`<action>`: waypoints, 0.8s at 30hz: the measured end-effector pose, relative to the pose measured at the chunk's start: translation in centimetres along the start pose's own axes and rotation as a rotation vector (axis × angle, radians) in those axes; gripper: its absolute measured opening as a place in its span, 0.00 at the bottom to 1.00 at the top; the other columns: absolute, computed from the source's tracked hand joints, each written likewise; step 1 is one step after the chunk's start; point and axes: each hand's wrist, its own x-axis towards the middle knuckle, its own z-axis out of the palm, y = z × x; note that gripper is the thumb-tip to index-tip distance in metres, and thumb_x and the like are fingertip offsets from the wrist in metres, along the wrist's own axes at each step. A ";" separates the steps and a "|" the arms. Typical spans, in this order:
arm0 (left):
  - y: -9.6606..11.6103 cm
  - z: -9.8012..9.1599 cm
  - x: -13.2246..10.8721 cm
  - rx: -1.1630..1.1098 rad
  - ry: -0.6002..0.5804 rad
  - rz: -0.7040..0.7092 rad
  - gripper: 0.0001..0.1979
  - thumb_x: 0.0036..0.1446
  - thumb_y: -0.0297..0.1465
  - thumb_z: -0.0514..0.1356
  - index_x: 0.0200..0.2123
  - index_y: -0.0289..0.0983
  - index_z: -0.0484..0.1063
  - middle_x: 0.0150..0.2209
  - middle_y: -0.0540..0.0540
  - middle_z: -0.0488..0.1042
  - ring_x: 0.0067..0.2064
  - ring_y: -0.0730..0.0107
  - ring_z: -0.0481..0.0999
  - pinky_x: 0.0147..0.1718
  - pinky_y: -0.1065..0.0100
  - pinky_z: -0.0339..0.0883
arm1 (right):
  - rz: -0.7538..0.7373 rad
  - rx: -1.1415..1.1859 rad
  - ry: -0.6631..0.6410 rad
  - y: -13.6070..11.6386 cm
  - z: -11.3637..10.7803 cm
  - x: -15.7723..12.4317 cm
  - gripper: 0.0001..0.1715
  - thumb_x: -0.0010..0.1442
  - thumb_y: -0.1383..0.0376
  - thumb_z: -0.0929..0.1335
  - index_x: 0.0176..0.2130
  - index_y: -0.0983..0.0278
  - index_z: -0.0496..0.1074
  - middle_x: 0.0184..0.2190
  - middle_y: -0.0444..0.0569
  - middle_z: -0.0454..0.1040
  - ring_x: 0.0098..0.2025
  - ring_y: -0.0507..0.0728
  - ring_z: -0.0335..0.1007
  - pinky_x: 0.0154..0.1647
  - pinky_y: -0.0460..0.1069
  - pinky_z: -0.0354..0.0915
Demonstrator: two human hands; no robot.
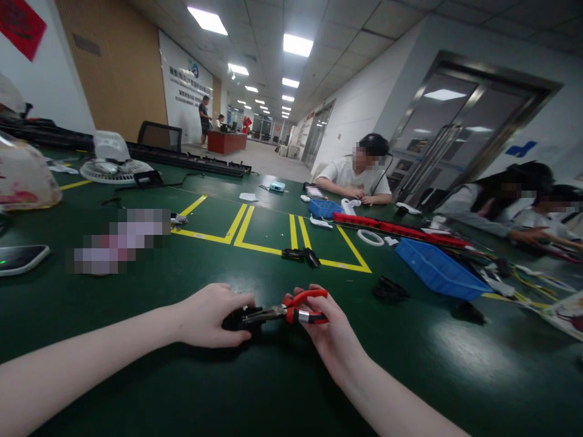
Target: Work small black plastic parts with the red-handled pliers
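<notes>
My left hand (214, 315) is closed around a small black part (237, 318) just above the green table (136, 388). What kind of part it is, I cannot make out, as my fingers cover much of it. In my right hand (325, 328) is a pair of pliers (296, 308) with red and black handles. Their metal jaws point left and meet the black part, though whether they grip it cannot be seen. Beyond my hands, several small black pieces (300, 255) lie by the yellow tape. To the right of these sits a black bundle (390, 289).
A blue tray (439, 267) stands at the right, beside a long red strip (401, 229) and loose wires. A smaller blue bin (325, 209) is farther back. At the left are a white fan (113, 161) and a phone (22, 260). Other people sit across the table.
</notes>
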 end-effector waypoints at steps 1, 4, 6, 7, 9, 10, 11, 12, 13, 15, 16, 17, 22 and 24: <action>0.1 0.0 0.0 0.001 0.001 -0.006 0.16 0.58 0.43 0.60 0.46 0.44 0.70 0.34 0.50 0.76 0.35 0.62 0.75 0.34 0.66 0.61 | -0.002 -0.003 0.003 -0.1 0.0 0.0 0.30 0.43 0.70 0.75 0.45 0.62 0.65 0.38 0.51 0.81 0.44 0.65 0.80 0.45 0.55 0.74; 0.4 -0.4 -0.2 -0.009 0.001 -0.022 0.15 0.59 0.43 0.60 0.47 0.44 0.70 0.34 0.50 0.76 0.36 0.62 0.75 0.34 0.65 0.61 | -0.006 -0.012 0.004 -0.3 -0.1 -0.1 0.30 0.43 0.70 0.75 0.45 0.62 0.65 0.38 0.50 0.81 0.44 0.66 0.80 0.45 0.56 0.74; 0.6 -0.6 -0.2 -0.018 -0.006 -0.027 0.15 0.59 0.42 0.60 0.47 0.44 0.70 0.35 0.50 0.76 0.36 0.62 0.75 0.35 0.65 0.62 | -0.010 -0.018 0.002 -0.5 0.0 -0.2 0.30 0.43 0.70 0.75 0.45 0.62 0.65 0.39 0.50 0.81 0.44 0.66 0.80 0.45 0.56 0.74; 0.7 -0.7 -0.2 -0.021 -0.009 -0.028 0.15 0.59 0.42 0.60 0.47 0.44 0.70 0.35 0.50 0.76 0.36 0.63 0.76 0.35 0.65 0.62 | -0.012 -0.021 0.000 -0.6 0.0 -0.2 0.30 0.43 0.70 0.75 0.45 0.62 0.65 0.39 0.50 0.81 0.44 0.66 0.80 0.45 0.56 0.74; 0.8 -0.8 -0.2 -0.017 -0.008 -0.028 0.15 0.59 0.42 0.61 0.47 0.43 0.70 0.35 0.50 0.76 0.36 0.63 0.76 0.36 0.65 0.62 | -0.016 -0.027 -0.003 -0.7 0.1 -0.3 0.30 0.43 0.70 0.74 0.46 0.62 0.65 0.39 0.50 0.81 0.45 0.66 0.80 0.46 0.57 0.74; 0.8 -0.8 -0.1 -0.013 -0.005 -0.025 0.15 0.59 0.42 0.61 0.47 0.43 0.70 0.35 0.50 0.76 0.36 0.63 0.76 0.36 0.65 0.62 | -0.019 -0.031 -0.005 -0.8 0.1 -0.3 0.30 0.43 0.70 0.74 0.46 0.62 0.65 0.39 0.51 0.81 0.45 0.66 0.80 0.46 0.57 0.74; 0.8 -0.8 -0.1 -0.008 -0.002 -0.021 0.15 0.59 0.42 0.61 0.47 0.43 0.70 0.34 0.50 0.76 0.36 0.63 0.76 0.36 0.65 0.63 | -0.021 -0.034 -0.007 -0.8 0.1 -0.3 0.30 0.43 0.70 0.74 0.46 0.62 0.65 0.39 0.51 0.81 0.45 0.66 0.80 0.46 0.57 0.74; 0.8 -0.7 -0.1 -0.001 0.002 -0.016 0.15 0.59 0.42 0.61 0.47 0.43 0.70 0.34 0.50 0.76 0.36 0.63 0.76 0.36 0.65 0.63 | -0.023 -0.037 -0.008 -0.8 0.1 -0.3 0.30 0.43 0.70 0.74 0.46 0.62 0.65 0.39 0.51 0.81 0.45 0.66 0.80 0.46 0.57 0.74; 0.7 -0.7 -0.1 0.006 0.005 -0.012 0.15 0.59 0.42 0.61 0.47 0.43 0.70 0.34 0.50 0.76 0.35 0.63 0.76 0.36 0.64 0.63 | -0.024 -0.040 -0.010 -0.8 0.1 -0.4 0.30 0.43 0.70 0.74 0.46 0.62 0.65 0.39 0.51 0.81 0.45 0.66 0.79 0.46 0.57 0.74; 0.8 -0.6 -0.1 0.019 0.007 -0.007 0.15 0.58 0.41 0.61 0.47 0.43 0.70 0.34 0.50 0.76 0.35 0.63 0.76 0.37 0.64 0.63 | -0.024 -0.047 -0.016 -0.7 0.1 -0.5 0.30 0.44 0.70 0.74 0.47 0.62 0.65 0.40 0.51 0.81 0.46 0.67 0.79 0.46 0.57 0.74; 0.8 -0.6 -0.1 0.021 0.006 -0.004 0.15 0.58 0.41 0.61 0.47 0.43 0.70 0.34 0.50 0.77 0.35 0.63 0.76 0.37 0.64 0.63 | -0.024 -0.050 -0.019 -0.6 0.1 -0.5 0.31 0.44 0.70 0.75 0.47 0.62 0.65 0.40 0.51 0.81 0.46 0.67 0.79 0.46 0.57 0.74; 0.7 -0.6 0.0 0.022 0.005 0.000 0.15 0.58 0.41 0.61 0.47 0.42 0.69 0.34 0.50 0.77 0.35 0.63 0.76 0.37 0.64 0.64 | -0.024 -0.053 -0.021 -0.5 0.1 -0.6 0.31 0.44 0.70 0.75 0.47 0.62 0.65 0.40 0.51 0.81 0.46 0.67 0.79 0.46 0.58 0.74; 0.7 -0.5 0.1 0.056 0.013 0.002 0.15 0.58 0.41 0.61 0.46 0.42 0.69 0.33 0.50 0.77 0.34 0.62 0.76 0.36 0.64 0.63 | -0.024 -0.058 -0.017 -0.3 0.1 -0.5 0.31 0.43 0.70 0.75 0.47 0.62 0.65 0.40 0.51 0.81 0.46 0.67 0.79 0.46 0.58 0.73; 0.6 -0.4 0.1 0.068 0.016 0.002 0.15 0.58 0.41 0.60 0.46 0.42 0.69 0.33 0.50 0.77 0.34 0.62 0.76 0.36 0.64 0.63 | -0.028 -0.059 -0.015 -0.5 0.2 -0.4 0.31 0.43 0.70 0.75 0.47 0.62 0.65 0.40 0.51 0.81 0.46 0.67 0.79 0.46 0.58 0.73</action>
